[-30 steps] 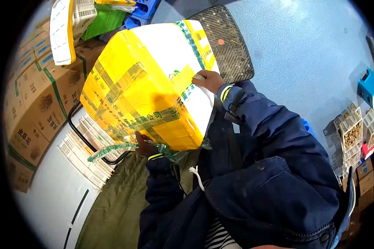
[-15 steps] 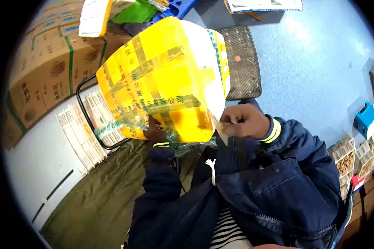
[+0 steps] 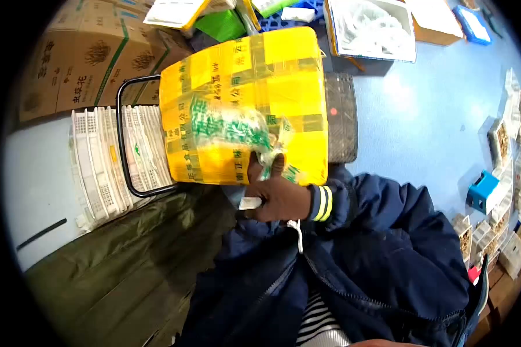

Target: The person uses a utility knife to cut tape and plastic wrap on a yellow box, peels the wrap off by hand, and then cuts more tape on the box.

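Apparently the right hand [image 3: 281, 196], closed on a small white tool [image 3: 250, 203], pinches loose tape [image 3: 237, 132] from the yellow box [image 3: 243, 81] near the blue jacket [image 3: 376, 248]; peeling seems in hand, and the next move needs a steady near-side pull.

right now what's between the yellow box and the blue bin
The black mat by the box, then bare blue floor to the bin; head view.

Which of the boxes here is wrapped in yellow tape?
The big box by the right hand, which grips a small white object; the cartons at upper left are plain brown cardboard.
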`<state>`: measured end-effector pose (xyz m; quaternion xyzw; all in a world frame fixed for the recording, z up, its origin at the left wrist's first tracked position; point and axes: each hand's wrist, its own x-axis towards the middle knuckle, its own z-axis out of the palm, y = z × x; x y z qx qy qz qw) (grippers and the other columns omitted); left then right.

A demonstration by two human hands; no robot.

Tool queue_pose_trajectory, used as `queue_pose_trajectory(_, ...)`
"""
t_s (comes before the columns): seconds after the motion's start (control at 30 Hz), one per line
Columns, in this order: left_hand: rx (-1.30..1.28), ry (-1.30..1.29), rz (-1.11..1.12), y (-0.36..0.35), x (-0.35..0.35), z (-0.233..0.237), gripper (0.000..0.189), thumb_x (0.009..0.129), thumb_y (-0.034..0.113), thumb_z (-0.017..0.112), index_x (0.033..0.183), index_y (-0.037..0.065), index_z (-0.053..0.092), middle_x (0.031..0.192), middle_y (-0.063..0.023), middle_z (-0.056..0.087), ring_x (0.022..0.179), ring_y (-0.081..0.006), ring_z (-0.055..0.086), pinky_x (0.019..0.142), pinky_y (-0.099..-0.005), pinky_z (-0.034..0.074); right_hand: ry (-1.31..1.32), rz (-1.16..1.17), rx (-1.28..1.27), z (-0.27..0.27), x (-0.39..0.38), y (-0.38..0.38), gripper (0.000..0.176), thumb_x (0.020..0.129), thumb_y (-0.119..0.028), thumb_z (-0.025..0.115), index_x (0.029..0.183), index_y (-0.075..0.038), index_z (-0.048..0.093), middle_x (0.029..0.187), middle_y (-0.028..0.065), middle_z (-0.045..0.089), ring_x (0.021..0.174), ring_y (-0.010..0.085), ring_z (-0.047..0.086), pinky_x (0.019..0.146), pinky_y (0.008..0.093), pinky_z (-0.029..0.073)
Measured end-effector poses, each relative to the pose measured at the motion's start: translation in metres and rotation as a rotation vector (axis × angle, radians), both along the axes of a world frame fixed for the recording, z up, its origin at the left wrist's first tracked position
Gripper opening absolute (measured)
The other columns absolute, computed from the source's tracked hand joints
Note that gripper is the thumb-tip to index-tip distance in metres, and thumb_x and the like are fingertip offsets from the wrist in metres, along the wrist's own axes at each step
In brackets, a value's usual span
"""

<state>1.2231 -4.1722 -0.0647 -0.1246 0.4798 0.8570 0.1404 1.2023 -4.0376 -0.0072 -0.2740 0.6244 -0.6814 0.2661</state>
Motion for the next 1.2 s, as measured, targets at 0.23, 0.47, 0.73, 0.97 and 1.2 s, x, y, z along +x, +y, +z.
queue_pose_trajectory(0.23,0.063,-0.214,0.479,-0.158,0.004,0.074,0.043,0.093,0.025,0.042,0.125,-0.002,0.034,0.095,-0.0182,0.056,0.084,-0.0227,0.058,0.072,-0.0354,0.051,-0.282,-0.207,0.124,0.029,-0.026,-0.016,0.039,0.081,-0.023,0.063,0.115,-0.007,0.054,0.078,0.0002,0.053,0.064,0.0093,0.049,0.06,0.0233,0.042)
queue_pose_trajectory(0.47,-0.09,0.034,0.515,-0.186,0.018,0.03,0.027,0.094,0.036,0.043,0.082,0.011,0.044,0.079,-0.0008,0.043,0.066,-0.0159,0.043,0.057,-0.0322,0.038,-0.403,-0.437,0.333,0.003,-0.054,0.004,0.032,0.091,-0.03,0.044,0.089,-0.001,0.059,0.064,0.0019,0.051,0.049,0.0078,0.042,0.043,0.0206,0.034)
queue_pose_trajectory(0.73,0.071,0.244,0.286,-0.151,0.012,0.064,0.027,0.092,0.033,0.046,0.082,0.008,0.045,0.072,-0.0038,0.043,0.066,-0.0147,0.041,0.06,-0.0288,0.038,0.78,-0.37,0.877,-0.06,-0.147,-0.054,0.019,0.086,-0.022,0.047,0.091,-0.01,0.061,0.084,0.0152,0.063,0.077,0.0347,0.06,0.065,0.0409,0.048)
queue_pose_trajectory(0.97,0.21,0.435,0.266,-0.206,0.031,0.051,0.028,0.093,0.033,0.042,0.094,0.006,0.05,0.09,-0.0085,0.051,0.085,-0.0181,0.048,0.072,-0.0335,0.042,1.093,0.448,1.391,-0.041,-0.195,-0.071,0.015,0.074,-0.012,0.052,0.071,-0.003,0.064,0.074,0.0172,0.064,0.072,0.0319,0.064,0.061,0.0392,0.051)
queue_pose_trajectory(1.2,0.151,0.285,0.552,-0.278,0.092,0.089,0.026,0.092,0.032,0.041,0.095,0.006,0.046,0.093,-0.0043,0.046,0.094,-0.017,0.042,0.072,-0.035,0.04,0.924,0.155,1.103,-0.004,-0.188,-0.099,0.022,0.088,-0.028,0.047,0.091,-0.009,0.058,0.08,0.0139,0.063,0.072,0.0333,0.06,0.064,0.0422,0.047)
